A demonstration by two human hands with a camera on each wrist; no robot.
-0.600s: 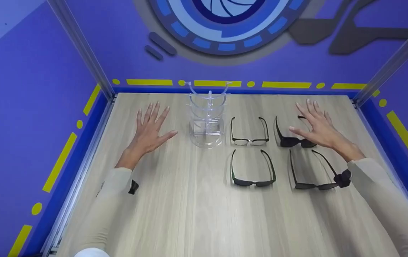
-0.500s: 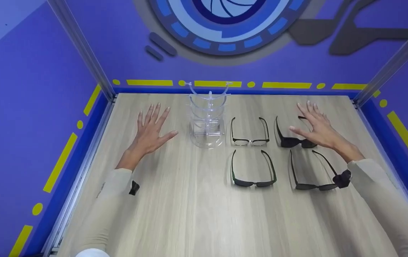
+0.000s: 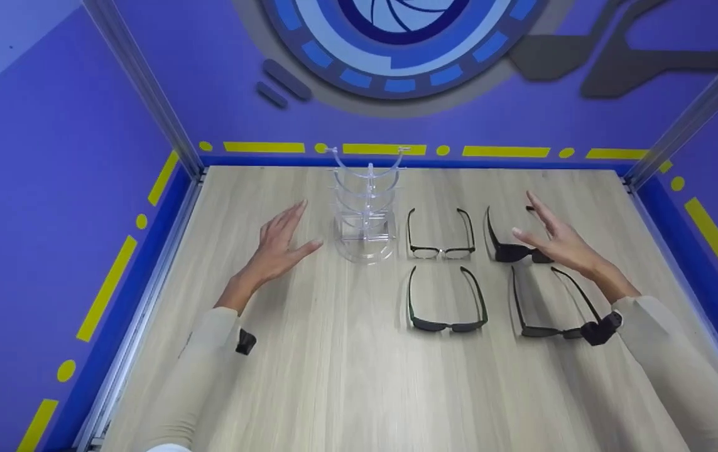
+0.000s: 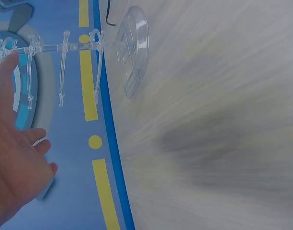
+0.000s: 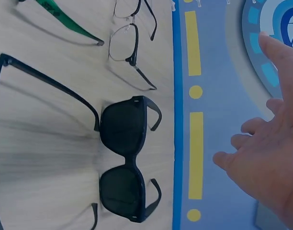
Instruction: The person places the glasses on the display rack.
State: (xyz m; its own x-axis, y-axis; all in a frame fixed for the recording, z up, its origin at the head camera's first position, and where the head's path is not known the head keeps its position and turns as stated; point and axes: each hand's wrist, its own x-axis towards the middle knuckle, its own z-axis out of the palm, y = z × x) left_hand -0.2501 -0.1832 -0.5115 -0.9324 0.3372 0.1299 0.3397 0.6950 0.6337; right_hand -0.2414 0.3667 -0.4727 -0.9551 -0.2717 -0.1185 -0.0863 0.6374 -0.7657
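My left hand (image 3: 276, 252) is raised over the table to the left of a clear plastic glasses display stand (image 3: 366, 216), its fingers extended and holding nothing. The stand's tiers and round base (image 4: 137, 52) show in the left wrist view. On the other side, my right hand (image 3: 565, 246) hovers with fingers extended, also bare, overlapping the black sunglasses (image 3: 512, 252) at the back right. Nearer to me lie another dark pair of sunglasses (image 3: 541, 331) and, left of them, sunglasses with green on the temples (image 3: 447, 326). Clear-lens eyeglasses (image 3: 441, 252) rest beside the stand.
The wood-grain table (image 3: 346, 383) is bounded by a blue-purple back wall (image 3: 208, 81) and side walls with yellow dashes. A black wrist camera (image 3: 602, 328) on the right sleeve overlaps the front right sunglasses in the head view.
Both hands have turned from palm-down with spread fingers to a more sideways pose with fingers closer together. The left hand has shifted slightly right, toward the stand. The glasses and stand stay put.
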